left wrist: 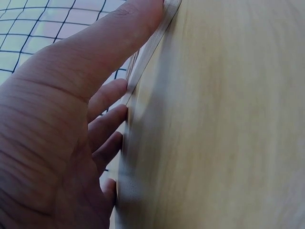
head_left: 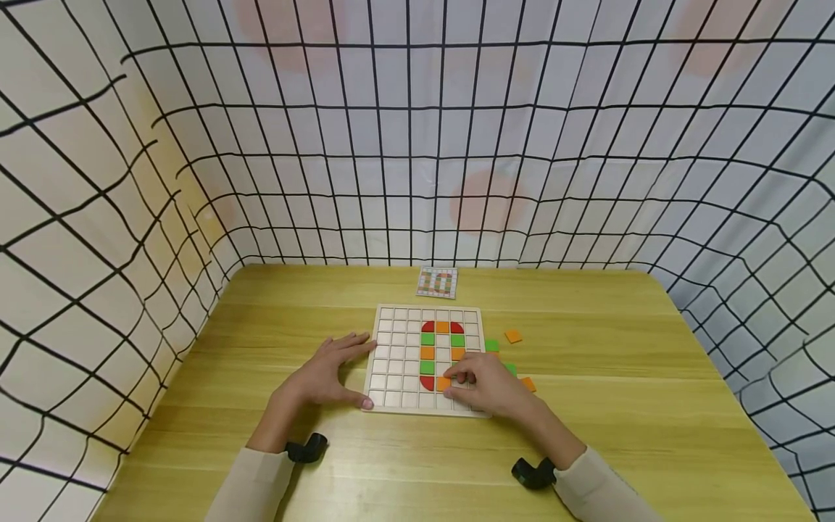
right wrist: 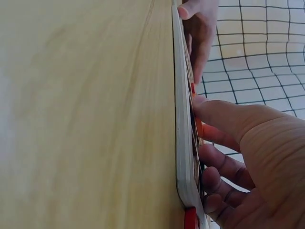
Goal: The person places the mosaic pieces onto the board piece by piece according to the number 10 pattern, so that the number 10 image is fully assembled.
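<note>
A white gridded board lies on the table, with red, orange and green tiles forming a ring on its right half. My left hand has its fingers spread along the board's left edge, and its thumb touches the near left corner. In the left wrist view, the left hand's thumb lies against the wooden rim. Over the lower right of the ring, my right hand pinches an orange tile by its right side, at the bottom row beside a red quarter-round tile. The right hand covers the cells beneath it.
Loose tiles lie right of the board, among them a green tile and an orange tile; some are partly behind the right hand. A small pattern card lies beyond the board. Netting over white cloth encloses the table's back and sides.
</note>
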The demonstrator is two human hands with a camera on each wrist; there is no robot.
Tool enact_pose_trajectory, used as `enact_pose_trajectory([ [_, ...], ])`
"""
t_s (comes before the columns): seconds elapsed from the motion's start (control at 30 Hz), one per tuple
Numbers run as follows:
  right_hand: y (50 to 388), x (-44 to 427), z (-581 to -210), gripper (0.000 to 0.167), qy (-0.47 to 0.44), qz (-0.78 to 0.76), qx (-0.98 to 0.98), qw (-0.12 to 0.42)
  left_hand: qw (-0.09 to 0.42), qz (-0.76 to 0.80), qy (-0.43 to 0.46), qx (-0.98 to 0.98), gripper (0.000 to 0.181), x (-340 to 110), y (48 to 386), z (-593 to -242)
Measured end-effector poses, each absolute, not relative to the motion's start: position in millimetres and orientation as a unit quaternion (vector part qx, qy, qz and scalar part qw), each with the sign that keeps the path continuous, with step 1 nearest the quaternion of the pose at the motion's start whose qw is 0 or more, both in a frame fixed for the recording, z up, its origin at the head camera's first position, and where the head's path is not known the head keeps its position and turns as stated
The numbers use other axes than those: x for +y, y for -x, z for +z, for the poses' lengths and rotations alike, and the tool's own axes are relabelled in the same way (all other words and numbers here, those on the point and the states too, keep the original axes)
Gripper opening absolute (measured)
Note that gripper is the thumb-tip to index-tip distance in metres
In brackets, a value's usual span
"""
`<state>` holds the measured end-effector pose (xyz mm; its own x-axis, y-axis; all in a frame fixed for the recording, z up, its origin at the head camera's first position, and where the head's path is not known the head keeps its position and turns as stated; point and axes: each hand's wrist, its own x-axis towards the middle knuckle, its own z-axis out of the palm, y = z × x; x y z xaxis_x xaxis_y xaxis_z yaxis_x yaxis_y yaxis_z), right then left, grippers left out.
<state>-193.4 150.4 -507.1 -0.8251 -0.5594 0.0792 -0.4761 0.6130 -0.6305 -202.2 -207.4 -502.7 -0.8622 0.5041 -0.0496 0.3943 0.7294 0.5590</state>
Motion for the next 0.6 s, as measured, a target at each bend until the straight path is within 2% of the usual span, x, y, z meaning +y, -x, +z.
enact_pose_trajectory([
  [0.37, 193.5, 149.3, -505.8, 0.025, 0.296, -0.336, 0.893, 0.046, 0.097, 0.275, -0.247, 0.924, 0.112, -208.1, 202.6, -501.9],
  [0.6, 194.2, 154.5, -504.7, 0.026, 0.263, -0.369, 0.889, 0.064, 0.097, 0.279, -0.251, 0.922, 0.112, -208.6, 202.5, -503.1],
])
